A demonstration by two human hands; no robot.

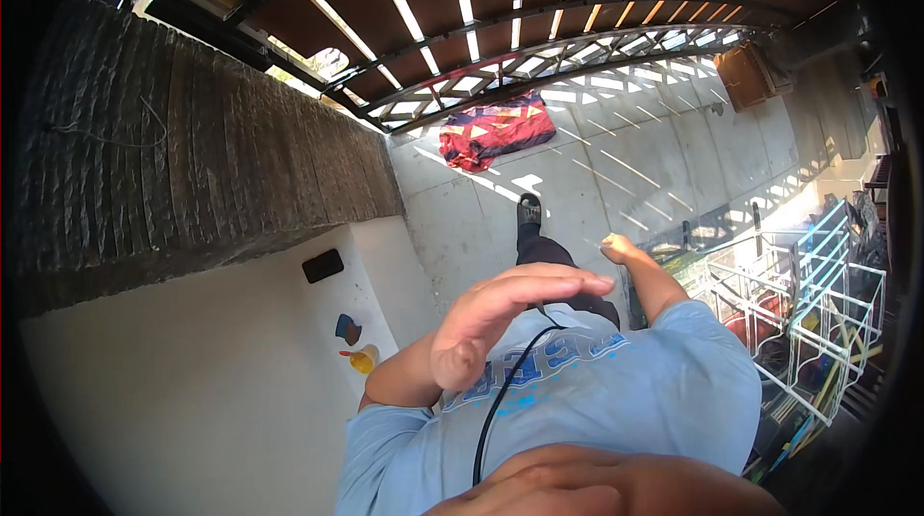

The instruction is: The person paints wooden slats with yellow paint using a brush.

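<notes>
My left hand (pixel 510 316) is raised in front of my blue shirt, its fingers stretched out and nothing in it. A black cord (pixel 491 415) runs down the shirt just below that hand. My right hand (pixel 618 248) swings out at my right side above the floor, small in view, with its fingers curled in and nothing sticking out of it. Ahead, a crumpled red and dark patterned cloth (pixel 499 129) lies on the floor beside the gate. One shoe (pixel 528 210) of mine is on the floor, short of the cloth.
A slatted brown gate (pixel 404 25) stands ahead, and a rough dark wall (pixel 192 141) on the left. A black flat object (pixel 322 267) and a yellow container (pixel 362 359) rest on the white ledge. A white and teal rack (pixel 818 295) stands right, a brown box (pixel 746 78) far right.
</notes>
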